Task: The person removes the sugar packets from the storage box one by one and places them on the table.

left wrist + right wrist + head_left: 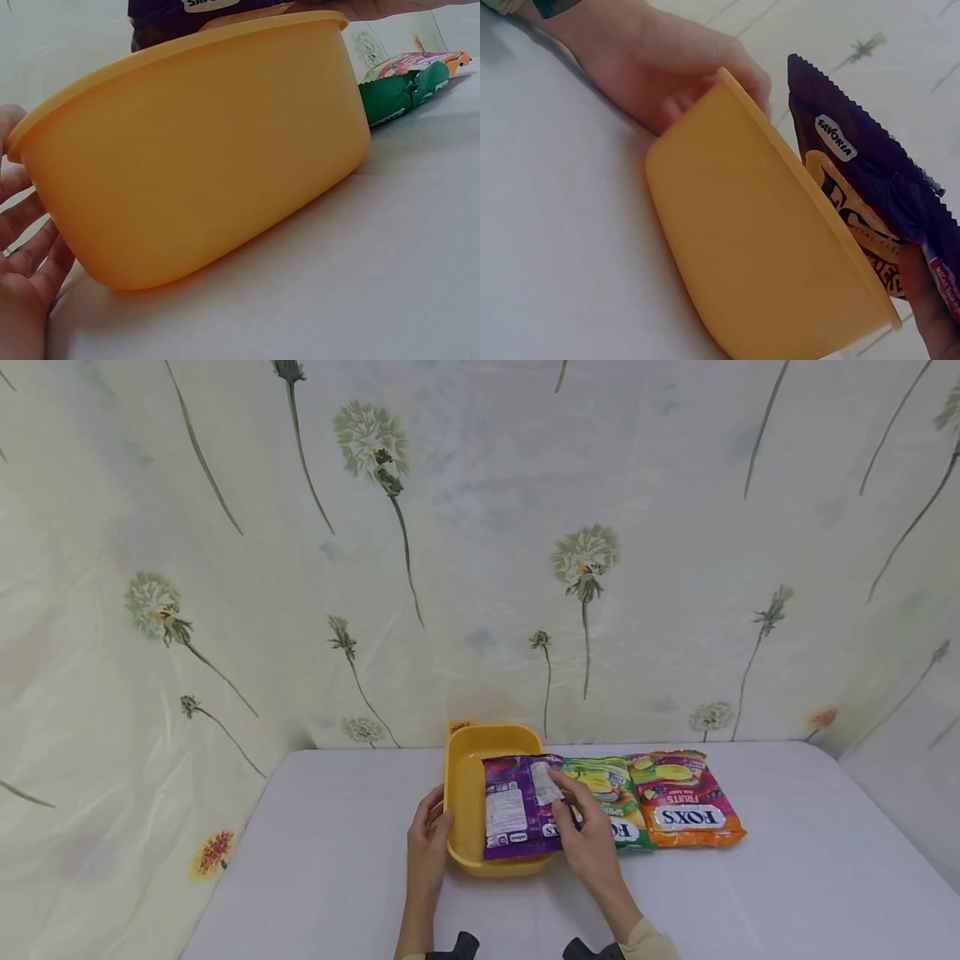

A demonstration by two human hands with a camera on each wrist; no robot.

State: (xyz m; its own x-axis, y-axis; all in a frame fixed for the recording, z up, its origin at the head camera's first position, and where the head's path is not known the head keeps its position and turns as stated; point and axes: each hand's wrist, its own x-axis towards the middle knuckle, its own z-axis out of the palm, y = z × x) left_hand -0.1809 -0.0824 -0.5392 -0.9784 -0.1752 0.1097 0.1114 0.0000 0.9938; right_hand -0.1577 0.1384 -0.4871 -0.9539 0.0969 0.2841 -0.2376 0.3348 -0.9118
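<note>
My left hand point(427, 847) grips the left side of a yellow plastic tub point(467, 777), its thumb at the rim and its fingers against the outer wall. A purple candy bag point(510, 814) is in my right hand point(592, 847), pinched by its right side. The bag hangs above the tub opening, with its printed back facing up in the head view. From the right wrist, the bag's front with a Savoria label shows tilted over the rim. Part of the tub's inside is hidden beneath the bag.
Right of the tub, a green candy bag point(600, 777) and a pink and orange Fox's bag point(686, 802) lie side by side on the white-covered table point(810, 868). Behind the table hangs a dandelion-print sheet point(480, 568).
</note>
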